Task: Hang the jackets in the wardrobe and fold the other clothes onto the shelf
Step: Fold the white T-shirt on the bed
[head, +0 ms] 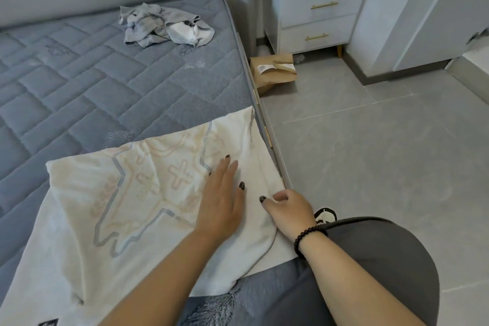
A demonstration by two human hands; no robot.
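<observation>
1. A blue quilted mattress (79, 82) carries the clothes.
2. A white printed T-shirt (127, 193) lies spread on the mattress's near corner, reaching its right edge.
3. A crumpled grey garment (158, 24) sits well apart, near the headboard.
4. The left hand (222, 201) lies flat on the T-shirt, fingers straight, pressing the cloth.
5. The right hand (289, 210), fingers curled, pinches the T-shirt's edge at the mattress side, just beside the left hand.
6. A beaded bracelet (308, 238) circles the right wrist.

The shirt (132, 193) is white with a peach and grey-blue print. The mattress (79, 74) is blue-grey, quilted. The nightstand (317, 8) is white with gold handles.
</observation>
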